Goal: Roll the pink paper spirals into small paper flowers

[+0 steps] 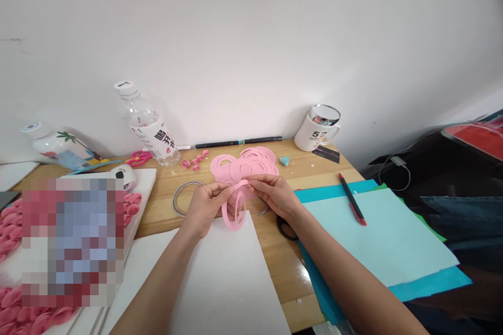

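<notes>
Clamps a curled pink paper strip in the pinch of left hand and right hand, above the far end of a white sheet; shows piled pink cutouts just beyond, a clear bottle and white mug farther out

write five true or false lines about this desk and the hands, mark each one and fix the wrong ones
1. The left hand and right hand both hold a curled pink paper strip. True.
2. The white mug stands left of the clear plastic bottle. False: the mug is to the bottle's right.
3. A black-and-red pen lies on blue paper. True.
4. The right hand grips the pink-handled scissors. False: the scissors lie beside the bottle.
5. A pile of pink paper cutouts lies beyond the hands. True.
</notes>
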A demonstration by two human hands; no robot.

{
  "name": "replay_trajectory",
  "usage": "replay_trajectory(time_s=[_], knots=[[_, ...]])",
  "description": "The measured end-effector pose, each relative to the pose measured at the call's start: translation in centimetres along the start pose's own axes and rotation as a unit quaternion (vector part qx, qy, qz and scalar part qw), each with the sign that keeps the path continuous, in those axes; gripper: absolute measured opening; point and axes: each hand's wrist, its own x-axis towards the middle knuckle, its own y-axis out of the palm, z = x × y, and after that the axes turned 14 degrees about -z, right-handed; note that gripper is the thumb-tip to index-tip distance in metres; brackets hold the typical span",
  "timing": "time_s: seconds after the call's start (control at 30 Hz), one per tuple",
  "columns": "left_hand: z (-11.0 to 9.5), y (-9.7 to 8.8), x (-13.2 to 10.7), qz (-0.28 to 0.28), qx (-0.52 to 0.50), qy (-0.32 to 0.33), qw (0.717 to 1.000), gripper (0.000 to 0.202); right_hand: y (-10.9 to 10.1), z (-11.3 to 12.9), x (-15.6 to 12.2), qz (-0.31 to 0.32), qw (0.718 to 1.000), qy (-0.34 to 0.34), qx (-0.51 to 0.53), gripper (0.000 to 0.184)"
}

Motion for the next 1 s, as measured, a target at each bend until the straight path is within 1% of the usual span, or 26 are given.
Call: replay_trajectory(time_s=[0.3, 0.57, 0.73, 0.87, 1.0], knots=[[0.09, -0.08, 0.05, 0.012, -0.001, 0.006, 1.0, 0.022, -0.05, 0.1, -0.02, -0.018, 1.0, 0.003, 0.006, 0.022], [-0.11, 0.0, -0.06, 0.02, 0.007, 0.013, 1.0, 0.023, -0.06, 0.04, -0.05, -0.012, 1.0, -0.009, 0.003, 0.017], [-0.05, 0.0, 0.18, 0.013, 0.0, 0.007, 1.0, 0.023, 0.15, 0.21, -0.11, -0.024, 0.999, 0.005, 0.024, 0.017], [0.0, -0.08, 0.25, 0.011, -0.005, 0.005, 1.0, 0.023, 0.23, 0.33, -0.16, -0.018, 1.0, 0.011, 0.014, 0.02], [0.04, -0.11, 0.18, 0.011, -0.001, 0.006, 1.0, 0.023, 0.16, 0.3, -0.15, -0.028, 1.0, 0.008, 0.008, 0.021]])
